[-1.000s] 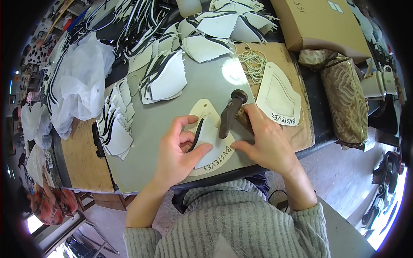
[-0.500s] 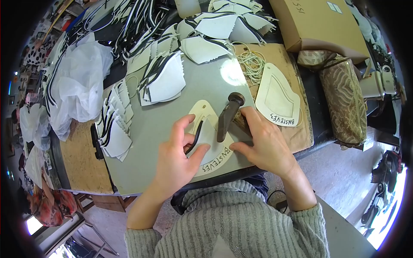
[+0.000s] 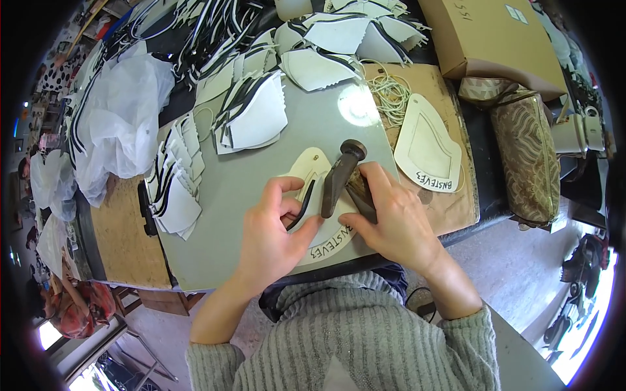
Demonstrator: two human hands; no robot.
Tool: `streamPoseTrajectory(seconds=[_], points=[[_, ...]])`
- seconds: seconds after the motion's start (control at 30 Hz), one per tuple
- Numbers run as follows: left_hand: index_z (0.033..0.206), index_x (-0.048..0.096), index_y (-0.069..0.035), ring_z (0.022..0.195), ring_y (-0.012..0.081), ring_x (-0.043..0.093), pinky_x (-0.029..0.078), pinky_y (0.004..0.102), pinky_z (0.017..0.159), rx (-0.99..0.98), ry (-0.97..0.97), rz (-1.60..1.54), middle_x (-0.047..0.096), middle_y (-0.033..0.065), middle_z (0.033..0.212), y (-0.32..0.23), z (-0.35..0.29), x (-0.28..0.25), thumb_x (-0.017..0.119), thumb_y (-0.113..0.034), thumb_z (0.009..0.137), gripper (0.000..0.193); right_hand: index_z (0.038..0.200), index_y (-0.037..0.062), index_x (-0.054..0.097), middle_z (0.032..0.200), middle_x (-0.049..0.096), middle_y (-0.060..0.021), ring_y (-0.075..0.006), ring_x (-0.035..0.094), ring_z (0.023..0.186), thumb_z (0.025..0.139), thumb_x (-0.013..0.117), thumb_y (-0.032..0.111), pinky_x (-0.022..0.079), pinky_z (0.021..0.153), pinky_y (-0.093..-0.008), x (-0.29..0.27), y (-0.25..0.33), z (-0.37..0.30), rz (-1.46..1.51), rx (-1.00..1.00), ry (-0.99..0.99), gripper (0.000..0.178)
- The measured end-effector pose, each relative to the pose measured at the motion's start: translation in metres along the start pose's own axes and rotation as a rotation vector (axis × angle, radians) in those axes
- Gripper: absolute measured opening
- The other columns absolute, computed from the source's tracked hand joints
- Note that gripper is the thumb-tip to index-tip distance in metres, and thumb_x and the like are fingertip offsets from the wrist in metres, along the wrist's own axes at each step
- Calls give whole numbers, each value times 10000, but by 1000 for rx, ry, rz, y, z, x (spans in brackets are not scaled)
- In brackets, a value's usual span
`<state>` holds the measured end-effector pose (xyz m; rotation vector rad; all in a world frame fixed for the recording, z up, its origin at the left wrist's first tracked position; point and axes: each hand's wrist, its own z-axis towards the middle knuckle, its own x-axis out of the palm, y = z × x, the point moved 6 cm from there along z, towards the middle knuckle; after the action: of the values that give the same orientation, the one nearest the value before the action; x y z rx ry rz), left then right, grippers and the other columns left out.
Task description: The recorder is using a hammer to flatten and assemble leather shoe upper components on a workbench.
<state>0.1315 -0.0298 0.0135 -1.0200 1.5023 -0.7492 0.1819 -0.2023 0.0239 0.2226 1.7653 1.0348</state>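
Observation:
A cream template (image 3: 312, 158) with a rounded outline lies near the table's front edge. On it rests a white cut piece with a black edge strip (image 3: 306, 202). My left hand (image 3: 270, 221) curls round that strip, thumb pressing on the white piece and fingers at its black edge. In my right hand (image 3: 398, 218) is a dark metal hammer (image 3: 339, 179) with a round face at one end and a flat wedge at the other. Its wedge end is over the white piece; whether it touches I cannot tell. My palm and fingers partly hide the handle.
Stacks of white black-edged pieces (image 3: 257, 114) stand at the left and back. A second cream template (image 3: 427, 143) and a coil of cord (image 3: 391, 98) lie on brown board to the right. Beyond are a cardboard box (image 3: 502, 45), a patterned pouch (image 3: 525, 156) and a plastic bag (image 3: 124, 124).
The view has shifted slightly. My right hand has brought the hammer a little to the left, over the white piece. My left hand keeps its hold.

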Motion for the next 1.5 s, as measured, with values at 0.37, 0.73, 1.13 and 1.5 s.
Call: streamPoseTrajectory(seconds=[0.37, 0.73, 1.13, 1.5], points=[[1247, 490, 25, 605, 41, 501, 395, 202, 551, 92, -32, 107, 618, 10, 711, -9, -11, -15, 746, 21, 803, 512, 1242, -2, 438, 1021, 618, -236, -444, 626, 933, 803, 759, 139, 507, 757, -475, 5, 3, 1, -61, 45, 57, 561], [1178, 493, 21, 591, 174, 649, 480, 296, 541, -86, 165, 91, 651, 87, 701, -1, -6, -19, 773, -31, 785, 486, 1246, -4, 444, 1002, 624, -235, -444, 632, 906, 805, 759, 132, 510, 738, -470, 5, 5, 2, -57, 19, 48, 559], [1163, 551, -12, 976, 333, 613, 484, 403, 805, 401, -25, 488, 601, 160, 1044, -25, -16, -10, 746, -30, 735, 471, 1162, -16, 444, 998, 571, -197, -405, 641, 833, 798, 746, 117, 534, 693, -439, 4, 7, 3, -111, -54, 32, 491], [1146, 674, -59, 1160, 244, 561, 441, 437, 1010, 715, 102, 657, 612, 65, 1295, -13, -35, 13, 610, -84, 794, 359, 1081, -16, 576, 730, 607, -191, -362, 622, 667, 945, 623, 133, 488, 629, -376, -26, -11, 6, 174, 95, 71, 208]])
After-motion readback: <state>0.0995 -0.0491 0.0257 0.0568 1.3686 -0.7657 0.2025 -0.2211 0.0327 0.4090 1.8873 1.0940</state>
